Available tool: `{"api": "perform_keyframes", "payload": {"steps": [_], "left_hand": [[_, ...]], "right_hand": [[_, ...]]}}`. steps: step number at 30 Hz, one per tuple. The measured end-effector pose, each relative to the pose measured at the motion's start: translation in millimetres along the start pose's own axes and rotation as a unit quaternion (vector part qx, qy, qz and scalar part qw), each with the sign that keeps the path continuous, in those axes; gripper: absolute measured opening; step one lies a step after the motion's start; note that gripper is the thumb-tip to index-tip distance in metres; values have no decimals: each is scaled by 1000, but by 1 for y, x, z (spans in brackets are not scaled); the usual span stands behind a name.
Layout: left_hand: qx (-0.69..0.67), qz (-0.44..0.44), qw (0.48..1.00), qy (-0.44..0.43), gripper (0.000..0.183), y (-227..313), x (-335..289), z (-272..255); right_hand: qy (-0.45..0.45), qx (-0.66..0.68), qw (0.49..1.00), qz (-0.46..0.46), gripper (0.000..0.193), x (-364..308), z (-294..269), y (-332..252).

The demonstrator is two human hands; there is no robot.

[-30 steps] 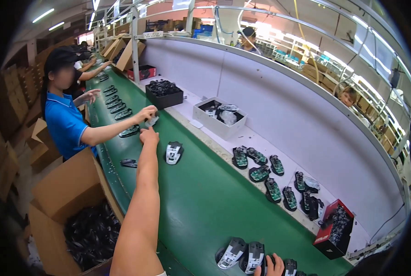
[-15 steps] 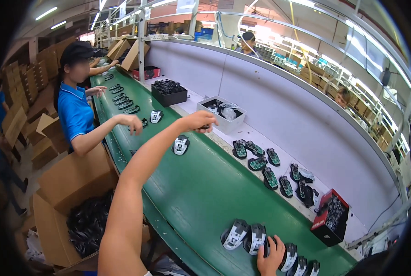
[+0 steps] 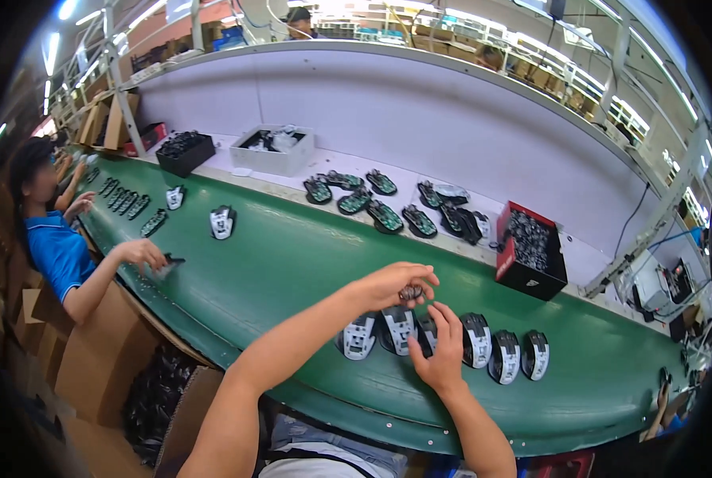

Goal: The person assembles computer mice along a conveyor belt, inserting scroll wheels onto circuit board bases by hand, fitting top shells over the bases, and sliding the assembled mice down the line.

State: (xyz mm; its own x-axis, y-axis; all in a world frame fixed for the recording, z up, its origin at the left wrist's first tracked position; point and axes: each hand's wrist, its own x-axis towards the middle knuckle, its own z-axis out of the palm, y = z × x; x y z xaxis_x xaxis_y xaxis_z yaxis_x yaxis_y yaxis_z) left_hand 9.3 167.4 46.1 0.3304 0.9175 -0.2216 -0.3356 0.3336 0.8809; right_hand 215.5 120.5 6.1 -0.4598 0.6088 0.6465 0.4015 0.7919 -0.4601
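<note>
Evidently close handwork, both hands brought together over the green bench (image 3: 308, 253). Best handling, by my judgement: a light pinch on the small dark part (image 3: 411, 292), enough to turn it without dropping it among the black-and-white mouse shells (image 3: 476, 341). Steady the 3rd shell (image 3: 427, 333) by its sides and leave its open top uncovered, so the inside can be seen. Elbows high; the row is tight at its left end, and a careless wrist could nudge a neighbour.

Positions. Left hand (image 3: 389, 284) hangs above the row, fingers curled in on the small dark part, which sits at the underside of the hand, partly hidden by it. Exact shape too small to tell. Right hand (image 3: 440, 356) is lower and nearer the body, fingers spread, thumb apart, over the 3rd of 6 shells counted from the left. Cannot tell whether those fingers grip that shell or only rest by it. Small dark part lies just beyond the right fingertips, above the 2nd and 3rd shells. 3 shells stand to the right of the right hand, 2 to its left.

Behind: circuit-board halves (image 3: 385, 216) on the ledge, beside a red-and-black box (image 3: 531, 280).
</note>
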Motion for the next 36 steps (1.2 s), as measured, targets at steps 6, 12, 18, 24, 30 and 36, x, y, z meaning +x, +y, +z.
{"api": "perform_keyframes", "payload": {"steps": [6,12,18,24,30,36], "left_hand": [[-133,59,988,47,39,-48,-34,38],[-126,33,991,-20,38,-67,-57,30],[-192,-1,981,11,40,-77,-64,25],[-256,10,967,1,38,-94,-64,31],[-266,5,962,55,32,-86,-71,37],[-244,29,969,39,30,-87,-70,36]], "right_hand": [[20,17,999,20,64,-7,4,-1],[13,32,999,-13,42,-6,3,-1],[25,80,996,-21,46,-3,4,-9],[-4,67,997,-38,49,1,1,-4],[-40,88,995,-26,36,3,-2,-3],[-41,108,993,19,29,2,0,-8]]}}
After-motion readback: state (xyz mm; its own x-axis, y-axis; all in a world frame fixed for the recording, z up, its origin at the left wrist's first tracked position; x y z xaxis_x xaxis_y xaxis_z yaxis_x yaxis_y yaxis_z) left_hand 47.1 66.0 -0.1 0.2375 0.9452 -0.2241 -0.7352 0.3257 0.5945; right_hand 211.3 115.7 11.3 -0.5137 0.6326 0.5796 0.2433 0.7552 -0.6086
